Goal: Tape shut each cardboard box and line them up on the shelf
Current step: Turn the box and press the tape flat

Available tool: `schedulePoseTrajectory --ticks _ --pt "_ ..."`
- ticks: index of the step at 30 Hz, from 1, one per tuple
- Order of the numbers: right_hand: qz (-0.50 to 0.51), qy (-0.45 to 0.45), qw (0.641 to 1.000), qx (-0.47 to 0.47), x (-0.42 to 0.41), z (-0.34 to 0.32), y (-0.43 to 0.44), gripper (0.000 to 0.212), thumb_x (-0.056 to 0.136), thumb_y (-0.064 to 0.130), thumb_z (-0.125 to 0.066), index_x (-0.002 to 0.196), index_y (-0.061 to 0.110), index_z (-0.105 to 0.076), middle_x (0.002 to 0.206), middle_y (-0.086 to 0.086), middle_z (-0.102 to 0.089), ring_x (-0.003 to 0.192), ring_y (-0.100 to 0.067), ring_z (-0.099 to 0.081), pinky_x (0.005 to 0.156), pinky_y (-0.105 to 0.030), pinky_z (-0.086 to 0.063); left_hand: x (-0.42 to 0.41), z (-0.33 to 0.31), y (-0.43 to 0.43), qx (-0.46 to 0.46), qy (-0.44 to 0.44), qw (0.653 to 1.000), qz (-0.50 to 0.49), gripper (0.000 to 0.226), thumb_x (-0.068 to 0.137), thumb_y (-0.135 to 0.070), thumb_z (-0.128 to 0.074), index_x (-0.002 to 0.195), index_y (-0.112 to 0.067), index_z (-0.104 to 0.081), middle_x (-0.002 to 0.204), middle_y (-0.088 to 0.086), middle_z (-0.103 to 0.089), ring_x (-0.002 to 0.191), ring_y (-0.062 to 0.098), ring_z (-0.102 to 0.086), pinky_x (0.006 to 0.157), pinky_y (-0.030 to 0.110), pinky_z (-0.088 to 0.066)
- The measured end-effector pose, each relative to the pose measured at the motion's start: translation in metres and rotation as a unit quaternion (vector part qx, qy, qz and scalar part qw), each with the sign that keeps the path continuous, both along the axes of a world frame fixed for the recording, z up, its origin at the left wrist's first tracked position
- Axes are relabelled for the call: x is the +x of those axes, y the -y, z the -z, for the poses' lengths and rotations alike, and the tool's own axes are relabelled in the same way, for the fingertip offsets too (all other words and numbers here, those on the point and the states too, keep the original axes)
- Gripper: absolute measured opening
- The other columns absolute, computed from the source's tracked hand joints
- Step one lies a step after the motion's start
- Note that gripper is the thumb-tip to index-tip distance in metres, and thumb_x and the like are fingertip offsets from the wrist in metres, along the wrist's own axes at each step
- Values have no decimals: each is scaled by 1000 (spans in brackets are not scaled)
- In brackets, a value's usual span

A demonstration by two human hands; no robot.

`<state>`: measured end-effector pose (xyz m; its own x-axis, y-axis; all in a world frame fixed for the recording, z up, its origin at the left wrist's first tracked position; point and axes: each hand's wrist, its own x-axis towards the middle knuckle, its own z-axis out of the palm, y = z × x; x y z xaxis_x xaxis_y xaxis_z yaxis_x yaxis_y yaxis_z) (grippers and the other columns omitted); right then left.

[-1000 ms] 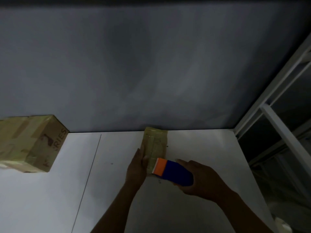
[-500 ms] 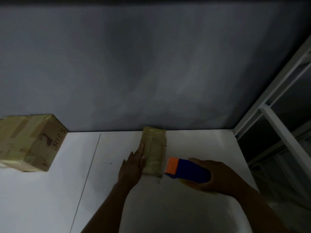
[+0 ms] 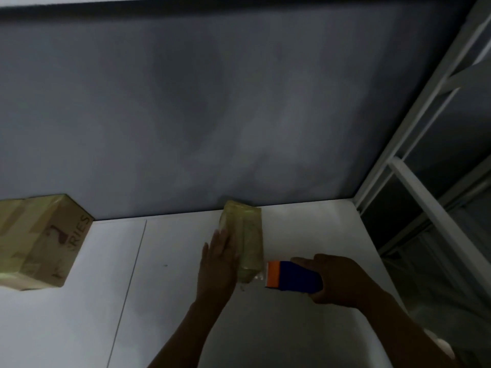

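Our left hand [image 3: 219,257] is laying its fingers straight against the small tan cardboard box [image 3: 247,235] at twelve o'clock. Our right hand [image 3: 337,280] is gripping the blue and orange tape dispenser [image 3: 292,278] at that box's five o'clock corner. We are guessing this box is nearly taped. A bigger taped brown box [image 3: 39,243] is waiting at nine o'clock on the white shelf [image 3: 172,314], not lined up yet.

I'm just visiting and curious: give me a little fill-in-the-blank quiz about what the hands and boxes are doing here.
The right hand grips a blue tape dispenser whose front end is ____.
The left hand rests flat against the small box, on its ____ side.
The larger box shows the printed letters ____.
Missing words: orange; left; RIES.
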<state>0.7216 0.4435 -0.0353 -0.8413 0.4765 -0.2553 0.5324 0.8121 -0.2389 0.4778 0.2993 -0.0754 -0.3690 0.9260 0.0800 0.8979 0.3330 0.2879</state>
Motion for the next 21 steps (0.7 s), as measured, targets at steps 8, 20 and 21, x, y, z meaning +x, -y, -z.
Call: schedulePoseTrajectory --ticks 8,20,21 --pt "25 -56 998 -30 5 7 8 79 84 52 -58 140 41 -4 115 14 -54 100 2 -46 71 -5 -25 -15 7 -7 -64 -49 997 -13 68 92 -54 -25 145 -12 -25 154 15 -20 138 37 -23 107 64 -24" --pt "27 -87 995 34 0 22 12 81 65 62 -49 141 48 -24 88 11 -58 73 -7 -59 60 -14 -37 -9 17 -13 -80 -13 997 10 66 96 -59 -9 151 -23 -13 158 7 -12 144 27 -12 108 52 -14" --pt "29 -93 995 27 -4 22 15 80 61 62 -50 138 45 -35 77 11 -58 62 -4 -58 54 -12 -35 -9 18 -13 -83 -11 996 11 68 95 -61 -6 151 -24 -8 158 5 -5 145 26 -5 110 50 -10"
